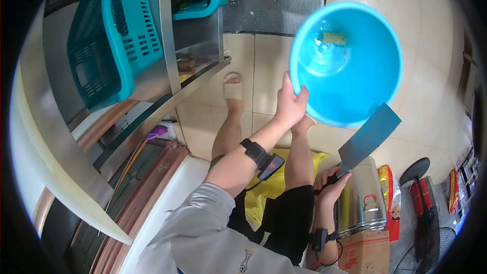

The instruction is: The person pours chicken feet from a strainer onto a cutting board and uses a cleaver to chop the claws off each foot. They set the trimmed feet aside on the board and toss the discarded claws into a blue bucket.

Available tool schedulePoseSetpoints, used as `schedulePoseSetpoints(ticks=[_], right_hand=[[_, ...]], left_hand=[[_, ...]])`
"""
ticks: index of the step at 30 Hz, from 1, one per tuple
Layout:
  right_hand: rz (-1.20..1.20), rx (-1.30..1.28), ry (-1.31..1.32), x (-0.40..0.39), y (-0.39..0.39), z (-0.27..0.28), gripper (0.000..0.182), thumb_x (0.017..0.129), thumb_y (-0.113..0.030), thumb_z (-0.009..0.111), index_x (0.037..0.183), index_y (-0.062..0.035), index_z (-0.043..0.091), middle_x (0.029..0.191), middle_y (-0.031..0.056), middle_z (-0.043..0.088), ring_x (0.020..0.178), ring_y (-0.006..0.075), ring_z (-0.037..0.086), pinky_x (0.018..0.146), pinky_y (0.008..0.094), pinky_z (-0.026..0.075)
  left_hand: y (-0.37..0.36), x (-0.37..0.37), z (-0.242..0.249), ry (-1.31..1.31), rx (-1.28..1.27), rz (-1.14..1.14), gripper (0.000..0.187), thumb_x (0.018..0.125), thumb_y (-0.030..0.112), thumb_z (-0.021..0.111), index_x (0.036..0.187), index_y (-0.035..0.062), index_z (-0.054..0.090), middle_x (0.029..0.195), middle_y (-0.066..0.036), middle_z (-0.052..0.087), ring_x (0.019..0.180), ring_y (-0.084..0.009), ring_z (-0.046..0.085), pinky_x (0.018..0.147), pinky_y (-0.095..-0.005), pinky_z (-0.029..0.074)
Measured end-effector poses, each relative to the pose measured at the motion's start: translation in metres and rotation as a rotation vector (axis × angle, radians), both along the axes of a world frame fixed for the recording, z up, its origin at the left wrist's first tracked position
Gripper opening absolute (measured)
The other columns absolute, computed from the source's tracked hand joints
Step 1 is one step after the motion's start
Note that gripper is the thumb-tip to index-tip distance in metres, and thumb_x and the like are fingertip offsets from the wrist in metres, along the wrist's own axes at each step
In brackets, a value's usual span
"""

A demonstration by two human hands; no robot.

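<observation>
My left hand [291,102] is closed on the near left rim of a light blue plastic bucket [373,78], thumb on the outside edge. The bucket is tilted so that its inside faces me, and a small pale yellow-brown piece [334,38] lies at its bottom. In my right hand [332,187] is a cleaver [369,137], gripped by its dark handle. Its broad grey blade points up and to the right, and the blade's tip overlaps the bucket's lower rim in this view.
Teal plastic baskets [133,15] sit on a metal rack at the left. A yellow plastic bag [266,193] lies around my legs. To the right stand a shiny metal container [362,193], a cardboard box [365,251] and red-yellow packets [389,198]. Pale tiles [253,61] cover the floor.
</observation>
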State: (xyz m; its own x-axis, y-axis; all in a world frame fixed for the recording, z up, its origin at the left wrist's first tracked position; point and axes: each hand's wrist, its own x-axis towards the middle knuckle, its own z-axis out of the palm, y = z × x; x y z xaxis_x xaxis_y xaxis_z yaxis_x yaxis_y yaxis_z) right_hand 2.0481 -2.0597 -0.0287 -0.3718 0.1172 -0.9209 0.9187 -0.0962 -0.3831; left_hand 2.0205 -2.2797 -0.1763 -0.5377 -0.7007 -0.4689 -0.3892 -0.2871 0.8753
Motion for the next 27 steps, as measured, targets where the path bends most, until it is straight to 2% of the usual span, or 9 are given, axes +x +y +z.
schedulePoseSetpoints(ticks=[4,6,10,13,17,19,22,26,27], right_hand=[[-0.073,0.078,0.031,0.0,0.014,-0.005,0.061,0.103,-0.069,0.027,0.085,-0.0135,0.045,0.058,0.0016,0.037,0.043,0.0155,0.035,0.04,0.0296,0.03],[-0.09,0.096,0.055,-0.001,0.018,-0.008,0.059,0.104,-0.068,0.027,0.085,-0.0144,0.044,0.057,0.0004,0.036,0.042,0.0135,0.033,0.039,0.028,0.028],[-0.105,0.107,0.047,0.005,0.023,-0.01,0.059,0.104,-0.067,0.027,0.085,-0.0139,0.044,0.057,0.0003,0.035,0.042,0.014,0.034,0.039,0.0285,0.028],[-0.119,0.133,0.02,0.01,0.024,-0.01,0.058,0.104,-0.066,0.027,0.085,-0.0137,0.044,0.058,0.0006,0.035,0.042,0.0143,0.034,0.039,0.029,0.029],[-0.126,0.11,0.0,0.012,0.024,-0.008,0.057,0.105,-0.065,0.027,0.087,-0.0136,0.044,0.058,0.001,0.036,0.043,0.0146,0.034,0.04,0.0296,0.03],[-0.056,0.09,0.028,0.012,0.026,-0.005,0.056,0.105,-0.064,0.027,0.089,-0.0133,0.044,0.059,0.0012,0.036,0.043,0.0146,0.034,0.04,0.0296,0.03],[-0.081,0.111,0.007,0.009,0.024,-0.003,0.056,0.106,-0.064,0.027,0.09,-0.0129,0.044,0.059,0.0011,0.036,0.042,0.0148,0.035,0.04,0.0295,0.03],[-0.076,0.114,0.014,0.009,0.024,-0.005,0.055,0.106,-0.063,0.028,0.091,-0.0125,0.044,0.059,0.0014,0.036,0.042,0.0149,0.035,0.04,0.0292,0.03],[-0.029,0.1,0.032,0.009,0.02,-0.005,0.056,0.106,-0.063,0.028,0.091,-0.0125,0.045,0.059,0.0016,0.037,0.042,0.015,0.035,0.04,0.0292,0.03]], left_hand=[[0.017,0.002,-0.005,-0.072,0.05,-0.175,0.029,0.094,0.006,0.055,0.121,0.003,0.043,0.085,-0.024,0.07,0.079,-0.0403,0.073,0.069,-0.0448,0.056],[0.022,0.0,-0.009,-0.173,0.193,-0.242,0.03,0.096,0.002,0.052,0.126,0.0046,0.046,0.101,-0.015,0.07,0.095,-0.023,0.07,0.084,-0.0377,0.054],[0.022,0.008,-0.018,-0.235,0.205,-0.331,0.031,0.097,0.002,0.052,0.127,0.005,0.046,0.098,-0.013,0.072,0.092,-0.0207,0.07,0.083,-0.0376,0.055],[0.017,0.02,-0.039,-0.084,0.236,-0.17,0.034,0.098,-0.001,0.049,0.132,0.0022,0.047,0.117,-0.012,0.066,0.106,-0.0156,0.063,0.091,-0.0338,0.051],[-0.008,0.033,-0.051,-0.036,-0.003,-0.058,0.029,0.097,0.001,0.051,0.126,0.0024,0.049,0.104,-0.013,0.07,0.097,-0.02,0.068,0.087,-0.036,0.053],[-0.027,0.038,-0.045,-0.009,0.091,0.092,0.032,0.098,-0.001,0.048,0.13,0.0029,0.047,0.119,-0.011,0.063,0.11,-0.0192,0.061,0.097,-0.0345,0.048],[-0.058,0.043,-0.046,-0.066,0.032,0.146,0.034,0.099,0.0,0.047,0.133,0.0032,0.043,0.126,-0.012,0.06,0.111,-0.0218,0.061,0.099,-0.0329,0.047],[-0.085,0.031,-0.057,-0.035,-0.022,0.164,0.034,0.101,0.003,0.047,0.135,0.0029,0.041,0.126,-0.013,0.058,0.108,-0.0224,0.063,0.093,-0.0366,0.052],[-0.09,0.019,-0.043,-0.069,0.113,0.167,0.034,0.103,0.006,0.048,0.136,0.0024,0.04,0.124,-0.013,0.059,0.103,-0.0216,0.064,0.087,-0.0389,0.054]])
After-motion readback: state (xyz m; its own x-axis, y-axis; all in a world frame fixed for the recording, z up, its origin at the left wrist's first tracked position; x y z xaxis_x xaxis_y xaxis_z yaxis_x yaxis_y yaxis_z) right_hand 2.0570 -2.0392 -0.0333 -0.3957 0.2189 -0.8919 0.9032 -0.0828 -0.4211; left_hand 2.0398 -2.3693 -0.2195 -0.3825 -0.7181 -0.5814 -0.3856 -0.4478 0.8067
